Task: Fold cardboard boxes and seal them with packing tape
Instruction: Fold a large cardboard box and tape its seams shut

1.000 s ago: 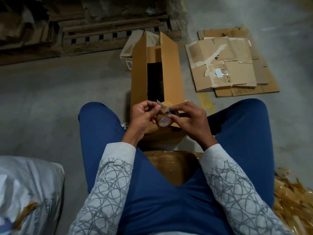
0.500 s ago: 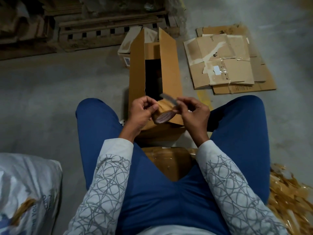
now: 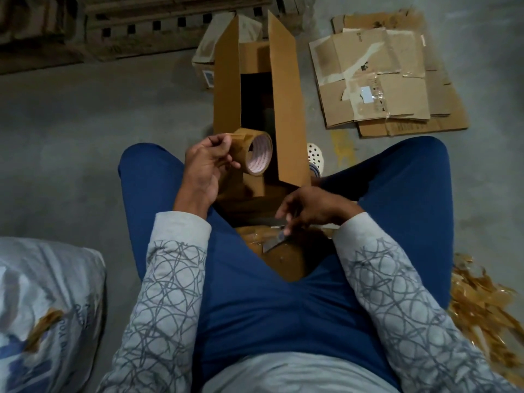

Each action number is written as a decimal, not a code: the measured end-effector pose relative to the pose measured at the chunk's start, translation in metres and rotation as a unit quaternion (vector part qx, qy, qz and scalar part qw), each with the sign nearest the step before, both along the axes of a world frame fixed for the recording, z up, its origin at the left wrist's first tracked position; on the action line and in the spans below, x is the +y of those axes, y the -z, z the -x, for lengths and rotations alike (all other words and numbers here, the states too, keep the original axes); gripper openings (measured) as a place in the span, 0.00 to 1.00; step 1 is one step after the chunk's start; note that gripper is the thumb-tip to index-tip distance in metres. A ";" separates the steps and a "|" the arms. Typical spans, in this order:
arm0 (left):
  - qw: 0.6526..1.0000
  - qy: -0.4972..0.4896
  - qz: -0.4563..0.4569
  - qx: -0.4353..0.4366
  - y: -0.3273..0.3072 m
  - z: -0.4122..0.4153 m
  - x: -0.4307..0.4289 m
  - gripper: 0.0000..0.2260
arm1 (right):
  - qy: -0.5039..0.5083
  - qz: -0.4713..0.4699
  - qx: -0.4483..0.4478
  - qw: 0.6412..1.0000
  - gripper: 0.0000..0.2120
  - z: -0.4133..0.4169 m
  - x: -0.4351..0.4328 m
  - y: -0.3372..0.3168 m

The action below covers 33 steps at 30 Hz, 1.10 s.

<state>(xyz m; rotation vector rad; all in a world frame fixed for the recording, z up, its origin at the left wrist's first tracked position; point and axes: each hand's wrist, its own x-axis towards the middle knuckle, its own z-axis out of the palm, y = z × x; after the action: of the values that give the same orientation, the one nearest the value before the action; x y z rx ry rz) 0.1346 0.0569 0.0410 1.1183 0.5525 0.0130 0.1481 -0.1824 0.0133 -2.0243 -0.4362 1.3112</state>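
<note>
A tall open cardboard box [image 3: 286, 109] stands on the floor between my knees, its two long flaps upright and its inside dark. My left hand [image 3: 204, 165] grips a roll of brown packing tape [image 3: 252, 154] in front of the box's left flap, fingers pinching at the roll's outer edge. My right hand [image 3: 309, 208] is lower, near my lap, with its fingertips pinching a small cutter [image 3: 273, 241] over the brown cardboard I sit on. The two hands are apart.
Flattened cardboard sheets [image 3: 382, 80] lie on the concrete floor at the right. A wooden pallet [image 3: 170, 21] and a small box [image 3: 204, 58] sit behind the open box. A white sack [image 3: 42, 307] is at lower left, crumpled tape scraps [image 3: 482, 307] at lower right.
My right hand left the roll and dropped toward my lap with the cutter. My left hand kept the roll and turned its open core toward me.
</note>
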 end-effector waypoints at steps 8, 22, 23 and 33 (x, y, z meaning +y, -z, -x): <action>1.000 -0.007 0.023 0.011 0.003 0.000 -0.007 0.03 | -0.015 0.058 -0.068 0.996 0.22 0.001 0.001 -0.002; 0.988 0.145 0.051 0.000 -0.003 0.005 -0.025 0.02 | 0.275 -0.178 -0.314 0.891 0.41 0.001 0.040 0.010; 0.988 0.139 0.067 -0.004 -0.003 0.006 -0.025 0.02 | 0.283 -0.193 -0.305 0.889 0.40 0.003 0.041 0.010; 0.982 0.081 0.172 0.003 -0.005 0.002 -0.012 0.07 | 0.261 -0.242 -0.454 0.817 0.27 -0.004 0.025 0.000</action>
<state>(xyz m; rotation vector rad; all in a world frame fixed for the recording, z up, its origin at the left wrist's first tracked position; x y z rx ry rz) 0.1330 0.0449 0.0462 0.8220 0.4463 -0.2202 0.1517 -0.1570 0.0134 -1.9780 -0.5030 -0.1695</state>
